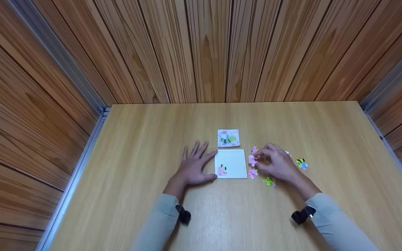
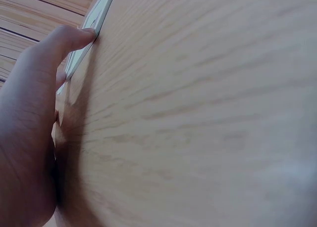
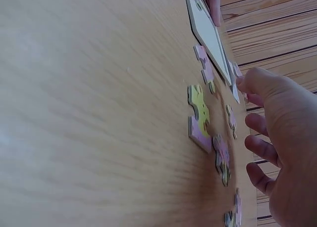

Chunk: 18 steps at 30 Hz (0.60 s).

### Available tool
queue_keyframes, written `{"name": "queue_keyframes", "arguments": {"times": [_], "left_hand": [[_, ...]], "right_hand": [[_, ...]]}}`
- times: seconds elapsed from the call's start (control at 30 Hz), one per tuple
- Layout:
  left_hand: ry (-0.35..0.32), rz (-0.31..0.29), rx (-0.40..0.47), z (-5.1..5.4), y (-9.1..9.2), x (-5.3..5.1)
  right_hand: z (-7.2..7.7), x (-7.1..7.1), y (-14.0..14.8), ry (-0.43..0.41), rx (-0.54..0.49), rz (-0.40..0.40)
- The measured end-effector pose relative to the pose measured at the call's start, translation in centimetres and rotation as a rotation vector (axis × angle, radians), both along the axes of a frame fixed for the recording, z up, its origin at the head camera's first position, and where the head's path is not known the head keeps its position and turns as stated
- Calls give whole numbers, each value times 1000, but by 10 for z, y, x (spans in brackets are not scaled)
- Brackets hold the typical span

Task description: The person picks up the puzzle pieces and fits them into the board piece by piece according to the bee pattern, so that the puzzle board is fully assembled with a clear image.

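Note:
A white puzzle tray (image 1: 231,164) lies on the table with a pink puzzle piece (image 1: 222,170) in its lower left corner. My left hand (image 1: 195,167) is spread flat at the tray's left side; its thumb (image 2: 81,37) and index finger touch the tray's edge. Just right of the tray, my right hand (image 1: 276,162) pinches a pink jigsaw piece (image 1: 252,160) between thumb and fingers. In the right wrist view the thumb hides part of that piece (image 3: 237,68). Under and around this hand lie loose pieces, among them a yellow-green one (image 1: 268,181) and a pink one (image 1: 252,173).
A square picture card (image 1: 228,138) with a bee drawing lies behind the tray. Another loose piece (image 1: 301,163), yellow, black and blue, lies to the right of my right hand. Wood-panelled walls (image 1: 204,52) border the table (image 1: 134,139) at the back and sides.

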<state>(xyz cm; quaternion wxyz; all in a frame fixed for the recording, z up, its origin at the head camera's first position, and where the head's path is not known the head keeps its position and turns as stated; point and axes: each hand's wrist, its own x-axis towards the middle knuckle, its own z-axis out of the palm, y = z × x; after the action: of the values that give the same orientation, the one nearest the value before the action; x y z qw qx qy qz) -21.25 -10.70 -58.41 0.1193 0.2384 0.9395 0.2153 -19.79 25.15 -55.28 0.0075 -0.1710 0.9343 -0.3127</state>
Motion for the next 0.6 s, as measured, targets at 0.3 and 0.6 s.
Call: {"name": "queue_keyframes", "arguments": {"times": [0.3, 0.6], "left_hand": [[2, -4, 6, 2, -1, -1], [-5, 0, 28, -1, -1, -2]], "right_hand": [[-1, -1, -19, -14, -12, 22], [2, -5, -38, -12, -16, 32]]}}
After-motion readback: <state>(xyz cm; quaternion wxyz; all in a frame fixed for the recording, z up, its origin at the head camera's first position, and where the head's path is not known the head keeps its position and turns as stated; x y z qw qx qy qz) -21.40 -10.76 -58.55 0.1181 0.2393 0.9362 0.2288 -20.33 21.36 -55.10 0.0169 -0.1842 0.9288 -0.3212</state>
